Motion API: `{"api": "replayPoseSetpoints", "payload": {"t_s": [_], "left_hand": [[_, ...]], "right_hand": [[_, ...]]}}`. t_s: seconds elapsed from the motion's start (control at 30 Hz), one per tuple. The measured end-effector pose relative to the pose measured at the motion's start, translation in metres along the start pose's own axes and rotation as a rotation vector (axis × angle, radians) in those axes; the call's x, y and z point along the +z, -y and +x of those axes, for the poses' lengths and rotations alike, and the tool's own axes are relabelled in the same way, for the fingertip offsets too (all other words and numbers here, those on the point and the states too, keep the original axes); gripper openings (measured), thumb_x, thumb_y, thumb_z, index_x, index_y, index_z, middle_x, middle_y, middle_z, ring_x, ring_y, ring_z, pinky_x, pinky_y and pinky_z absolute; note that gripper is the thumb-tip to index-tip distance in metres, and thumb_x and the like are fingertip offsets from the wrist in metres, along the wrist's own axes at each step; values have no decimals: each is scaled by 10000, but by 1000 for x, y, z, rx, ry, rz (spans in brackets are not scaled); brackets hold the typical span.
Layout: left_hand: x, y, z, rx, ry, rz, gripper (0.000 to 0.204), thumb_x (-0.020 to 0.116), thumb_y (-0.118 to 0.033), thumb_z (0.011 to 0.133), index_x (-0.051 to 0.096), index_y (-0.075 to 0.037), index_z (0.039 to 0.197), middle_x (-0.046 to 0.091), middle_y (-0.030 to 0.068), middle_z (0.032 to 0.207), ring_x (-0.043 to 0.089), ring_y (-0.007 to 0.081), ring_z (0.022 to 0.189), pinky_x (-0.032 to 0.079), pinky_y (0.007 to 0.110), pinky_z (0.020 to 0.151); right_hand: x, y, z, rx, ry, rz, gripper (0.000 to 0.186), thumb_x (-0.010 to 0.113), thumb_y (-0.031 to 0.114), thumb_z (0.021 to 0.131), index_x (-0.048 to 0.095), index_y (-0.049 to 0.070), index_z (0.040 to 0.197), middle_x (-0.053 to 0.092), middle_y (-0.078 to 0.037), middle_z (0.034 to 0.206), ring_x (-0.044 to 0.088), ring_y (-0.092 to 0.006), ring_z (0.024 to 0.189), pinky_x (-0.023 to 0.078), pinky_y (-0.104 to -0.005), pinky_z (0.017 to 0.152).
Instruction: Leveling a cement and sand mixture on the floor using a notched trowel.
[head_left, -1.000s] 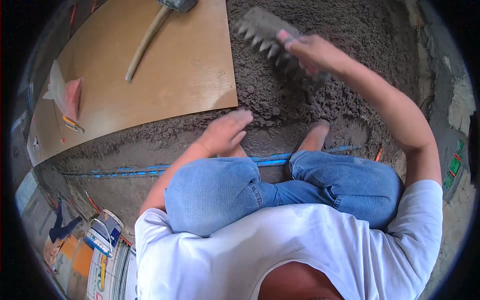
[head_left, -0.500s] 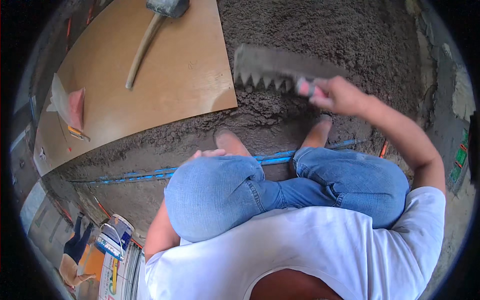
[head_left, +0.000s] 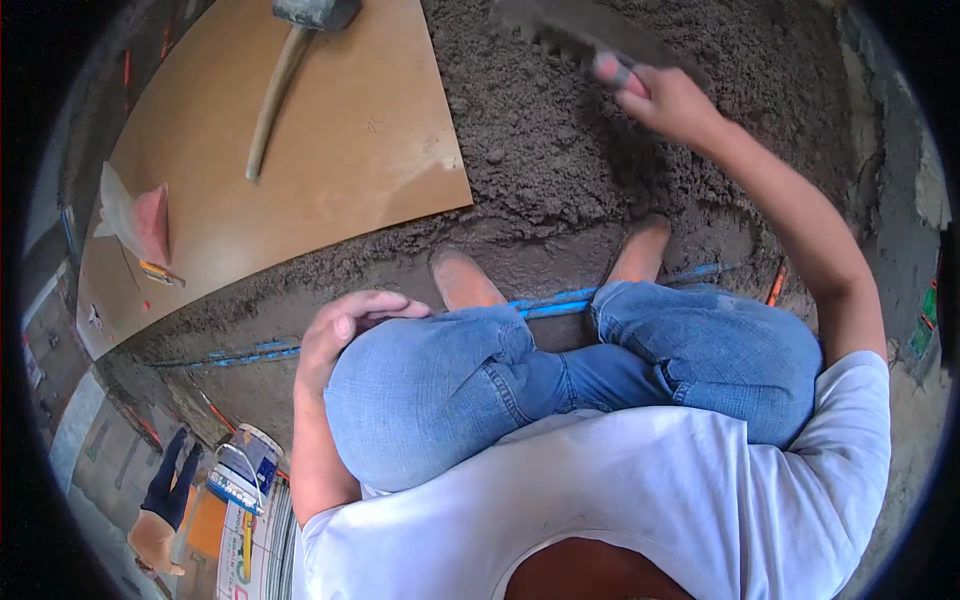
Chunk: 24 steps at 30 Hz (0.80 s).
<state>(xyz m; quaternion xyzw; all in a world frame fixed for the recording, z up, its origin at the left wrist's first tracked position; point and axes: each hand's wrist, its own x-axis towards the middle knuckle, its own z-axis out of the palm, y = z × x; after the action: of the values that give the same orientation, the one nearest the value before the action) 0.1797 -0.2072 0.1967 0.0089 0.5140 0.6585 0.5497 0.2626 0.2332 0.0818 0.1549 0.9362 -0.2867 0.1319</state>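
Note:
My right hand [head_left: 675, 106] is wrapped round the pink handle of a notched trowel [head_left: 590, 32]. Its grey, toothed blade is held out ahead of me, over or on the wet mortar bed [head_left: 530, 130]; whether it touches cannot be told. Beside my left knee is my left hand [head_left: 350, 325], fingers stretched out and holding nothing. My bare feet are set in the mortar between my knees and the rougher patch. To the left, a mallet [head_left: 275, 100] with a wooden handle and dark head lies on a large tan board [head_left: 370, 150].
A clear and pink bag [head_left: 135, 215] and a small yellow-orange tool [head_left: 160, 274] lie on the board's left part. Blue strips [head_left: 555, 304] run across the floor by my feet. Lower left are a white bucket [head_left: 245, 460], stacked boxes [head_left: 243, 550] and another person [head_left: 160, 510].
The trowel in my right hand has moved farther away from me. My left hand has risen from behind the knee and now shows beside it.

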Motion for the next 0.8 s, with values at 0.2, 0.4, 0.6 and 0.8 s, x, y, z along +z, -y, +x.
{"api": "replayPoseSetpoints", "payload": {"t_s": [0.2,0.4,0.6,0.8], "left_hand": [[19,12,-2,-28,-185,-144,499,447,-402,891,622,61,956,619,247,971,574,368,994,436,476,922],[17,12,12,-77,-114,-54,515,449,-407,887,607,77,962,610,271,999,594,375,952,463,474,888],[11,17,7,-139,-103,-194,539,444,-382,900,555,107,1098,600,287,1046,593,356,1004,448,418,921],[14,19,8,-128,-226,-96,521,451,-379,898,523,71,1152,617,252,1015,616,327,928,493,416,851]], "right_hand": [[8,13,-90,30,291,34,278,604,289,766,542,18,759,577,-209,681,572,-395,675,446,-455,620],[7,13,-99,24,353,36,262,613,277,757,548,24,754,572,-204,677,573,-387,666,446,-457,617],[20,28,-88,-170,462,-86,231,586,274,756,578,46,796,617,-170,736,599,-375,708,477,-465,667],[-14,17,-76,-109,266,-73,211,605,255,731,553,52,754,597,-164,694,594,-362,675,474,-463,613]]}}
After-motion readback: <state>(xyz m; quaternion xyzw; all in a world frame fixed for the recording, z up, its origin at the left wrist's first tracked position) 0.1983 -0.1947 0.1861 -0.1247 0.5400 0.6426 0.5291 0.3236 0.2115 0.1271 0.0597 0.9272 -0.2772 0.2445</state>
